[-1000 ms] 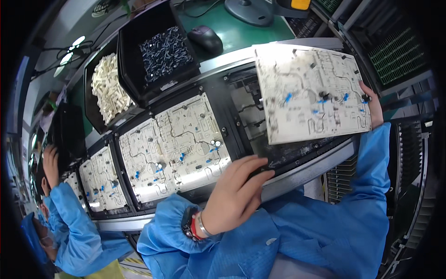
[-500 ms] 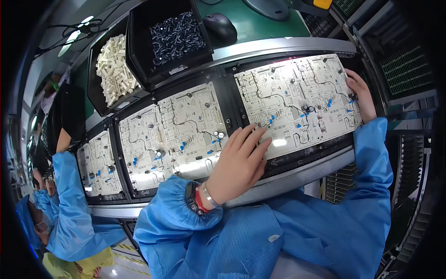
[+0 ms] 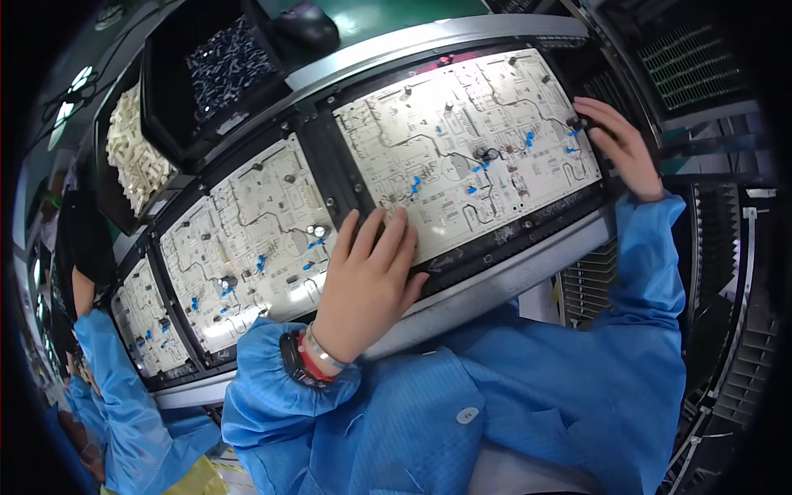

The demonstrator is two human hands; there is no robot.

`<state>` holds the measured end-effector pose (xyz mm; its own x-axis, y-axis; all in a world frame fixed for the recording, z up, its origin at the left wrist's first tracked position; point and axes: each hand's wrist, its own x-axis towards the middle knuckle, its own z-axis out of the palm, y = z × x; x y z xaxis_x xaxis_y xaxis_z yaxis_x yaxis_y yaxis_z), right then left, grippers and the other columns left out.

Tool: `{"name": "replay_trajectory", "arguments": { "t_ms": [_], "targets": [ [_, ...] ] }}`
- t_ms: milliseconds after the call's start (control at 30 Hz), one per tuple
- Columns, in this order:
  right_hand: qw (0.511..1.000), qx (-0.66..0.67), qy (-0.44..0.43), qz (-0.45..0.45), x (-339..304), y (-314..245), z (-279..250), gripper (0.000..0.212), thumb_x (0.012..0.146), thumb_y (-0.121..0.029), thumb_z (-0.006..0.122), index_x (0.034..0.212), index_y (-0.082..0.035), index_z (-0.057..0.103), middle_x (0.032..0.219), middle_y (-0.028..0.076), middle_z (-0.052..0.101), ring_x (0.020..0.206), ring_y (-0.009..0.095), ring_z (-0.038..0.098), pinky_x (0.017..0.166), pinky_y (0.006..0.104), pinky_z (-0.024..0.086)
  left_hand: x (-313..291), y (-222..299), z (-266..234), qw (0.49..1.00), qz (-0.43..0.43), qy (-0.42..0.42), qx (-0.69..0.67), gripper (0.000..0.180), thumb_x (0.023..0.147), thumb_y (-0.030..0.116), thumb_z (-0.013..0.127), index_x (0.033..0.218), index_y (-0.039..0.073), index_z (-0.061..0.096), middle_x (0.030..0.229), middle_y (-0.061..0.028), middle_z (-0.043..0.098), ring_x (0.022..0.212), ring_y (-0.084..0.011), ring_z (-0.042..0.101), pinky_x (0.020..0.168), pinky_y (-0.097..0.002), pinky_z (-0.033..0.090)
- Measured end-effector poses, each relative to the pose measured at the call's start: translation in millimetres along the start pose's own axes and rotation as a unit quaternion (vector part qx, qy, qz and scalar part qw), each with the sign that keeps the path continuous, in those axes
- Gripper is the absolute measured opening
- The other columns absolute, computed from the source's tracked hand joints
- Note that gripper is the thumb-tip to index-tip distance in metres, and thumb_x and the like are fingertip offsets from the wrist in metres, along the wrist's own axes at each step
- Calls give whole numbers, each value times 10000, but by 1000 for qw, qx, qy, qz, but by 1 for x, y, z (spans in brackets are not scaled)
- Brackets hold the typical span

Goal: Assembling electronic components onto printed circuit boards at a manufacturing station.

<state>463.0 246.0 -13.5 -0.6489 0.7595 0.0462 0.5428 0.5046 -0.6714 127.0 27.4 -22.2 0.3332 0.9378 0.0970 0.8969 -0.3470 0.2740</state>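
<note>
A white circuit board (image 3: 412, 124) with blue, black and dark parts lies in a black carrier frame (image 3: 528, 216) in front of me. My left hand (image 3: 363, 276) rests with fingers spread at the board's near left corner, fingertips on its edge. At the board's right edge is my right hand (image 3: 625, 153), its thumb and fingers apart beside a small black part near the rim. Neither hand holds anything. Another white circuit board (image 3: 247, 223) sits in the adjoining frame to the left.
Farther left along the metal rail (image 3: 429, 40) is a third board (image 3: 148, 318). Behind the line stand a black bin of dark small parts (image 3: 233, 70), a bin of cream connectors (image 3: 136, 157) and a black mouse (image 3: 307, 26). A co-worker's blue sleeve (image 3: 124, 371) reaches in at left.
The view has shifted, so the scene sits farther left. The board's right end now lies down within its frame, and my right hand has loosened from that edge. My left hand stays by the near corner.
</note>
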Motion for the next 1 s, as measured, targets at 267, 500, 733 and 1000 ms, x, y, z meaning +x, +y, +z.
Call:
{"name": "replay_trajectory", "arguments": {
  "t_ms": [267,500,733,1000],
  "targets": [
    [997,-56,-25,46,16,13,-11,504,770,-45,672,1257,-63,541,1271,95,533,1147,226,514,982,340,393,6,3,-4,1000,2,2,-4,430,724,210,696,1088,7,590,1220,-124,522,1162,-302,468,1033,-491,336],
    [984,-119,-111,-71,62,42,-36,516,766,-79,692,1263,-111,556,1170,75,586,1024,209,539,882,314,448,15,10,-10,1000,-11,-14,-18,343,755,145,679,1058,-3,616,1185,-146,561,1116,-330,516,1026,-490,355],
    [995,19,-99,-9,77,62,-33,199,871,-116,611,1052,-43,646,1057,38,566,926,127,539,810,262,454,17,14,-10,1000,-23,-16,0,315,757,124,679,1040,-3,623,1169,-153,572,1117,-333,528,1018,-483,370],
    [999,-35,-25,-24,40,54,-4,271,732,8,676,985,-77,628,1099,33,507,965,166,523,774,274,430,17,14,-6,1000,-25,-12,3,327,759,147,672,1040,-10,614,1167,-163,570,1115,-345,526,1010,-473,380]
  ]
}}
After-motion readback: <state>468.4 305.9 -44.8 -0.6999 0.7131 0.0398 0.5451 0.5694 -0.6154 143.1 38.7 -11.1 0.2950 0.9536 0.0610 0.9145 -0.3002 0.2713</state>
